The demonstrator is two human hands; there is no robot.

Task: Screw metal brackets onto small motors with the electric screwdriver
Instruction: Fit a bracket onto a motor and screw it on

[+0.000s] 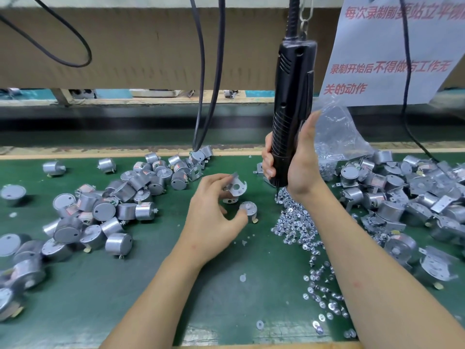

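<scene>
Green matting (226, 285) covers the bench, and near its middle the left hand (214, 217) pinches a small metal bracket (236, 187) in its curled fingertips, holding it tilted just above a single round motor (247, 210) that stands on the mat with its shaft up; the thumb lies against the motor's side. The right hand (299, 167) grips the lower part of the black electric screwdriver (292, 109), fingers curled round it. The tool stands nearly upright, hung from a chain (305, 18) above, with its tip down at the near edge of a heap of shiny screws (297, 222) (the bit itself is too small to make out). The screws trail from there toward the front edge of the bench. To the left lies a loose pile of bare motors (113, 205), and to the right a pile of motors with brackets on them (402, 197). A crumpled clear plastic bag (337, 132) sits just behind the right hand. Black cables (211, 71) hang down at the back, and a white paper sign (392, 46) with red characters hangs at the upper right.
</scene>
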